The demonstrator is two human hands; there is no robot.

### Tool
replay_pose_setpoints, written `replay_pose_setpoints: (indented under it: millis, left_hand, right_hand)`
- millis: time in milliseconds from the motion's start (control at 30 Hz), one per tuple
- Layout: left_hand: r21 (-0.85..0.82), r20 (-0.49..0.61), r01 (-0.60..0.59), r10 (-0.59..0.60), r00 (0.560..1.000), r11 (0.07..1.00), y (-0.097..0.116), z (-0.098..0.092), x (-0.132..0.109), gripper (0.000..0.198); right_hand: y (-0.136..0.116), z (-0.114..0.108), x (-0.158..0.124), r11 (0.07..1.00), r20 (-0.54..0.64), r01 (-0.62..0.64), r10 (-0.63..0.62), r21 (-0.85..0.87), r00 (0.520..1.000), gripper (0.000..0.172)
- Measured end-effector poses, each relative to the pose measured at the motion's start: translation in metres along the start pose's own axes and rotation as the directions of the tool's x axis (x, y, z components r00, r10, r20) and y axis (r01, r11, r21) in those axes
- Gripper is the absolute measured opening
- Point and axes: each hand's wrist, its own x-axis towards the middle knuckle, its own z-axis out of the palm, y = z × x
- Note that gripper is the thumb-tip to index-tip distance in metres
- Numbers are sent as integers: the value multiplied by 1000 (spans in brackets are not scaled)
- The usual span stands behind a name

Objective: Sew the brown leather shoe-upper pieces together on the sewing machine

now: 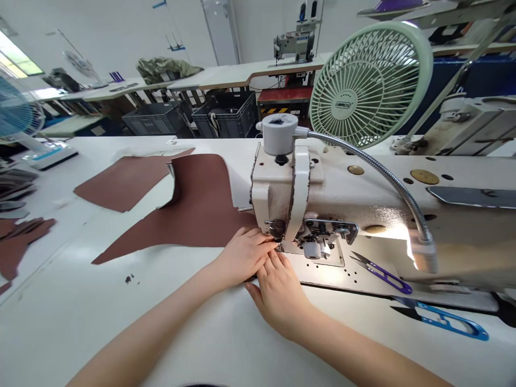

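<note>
Brown material (197,209) spreads over the white table and runs under the head of a sewing machine (278,183). My left hand (244,252) lies on the edge of that material, just left of the needle area, its fingers pressed together. Right beside it, my right hand (280,287) rests with its fingertips together near the needle, touching the left hand. Whatever lies under the fingers is mostly hidden. Purple snips (385,274) lie on the machine bed, and blue snips (447,320) lie on the table to the right.
A second brown piece (124,180) lies behind on the left, with more brown scraps (20,242) at the far left edge. A green fan (368,86) stands behind the machine. A lamp on a bent metal neck (421,250) lights the bed. Grey crates (228,113) stand beyond the table.
</note>
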Motion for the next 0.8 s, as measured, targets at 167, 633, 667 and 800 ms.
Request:
replay_pose_setpoints:
  millis: [167, 633, 667, 800]
  left_hand:
    - [-48, -12, 7, -8, 1000, 999, -2, -1, 2, 28]
    - [10, -53, 20, -19, 998, 1000, -5, 2, 7, 17]
    - [12, -50, 22, -21, 999, 1000, -5, 2, 8, 16]
    - [16, -44, 28, -27, 999, 999, -6, 0, 8, 15]
  right_hand:
    - [-1, 0, 7, 1000, 26, -24, 24, -1, 999, 44]
    - [1, 8, 13, 1000, -32, -6, 5, -25, 999, 46]
    - [2, 8, 13, 1000, -32, -3, 2, -28, 999, 46]
    - [3, 11, 13, 999, -57, 2, -5, -42, 998, 44]
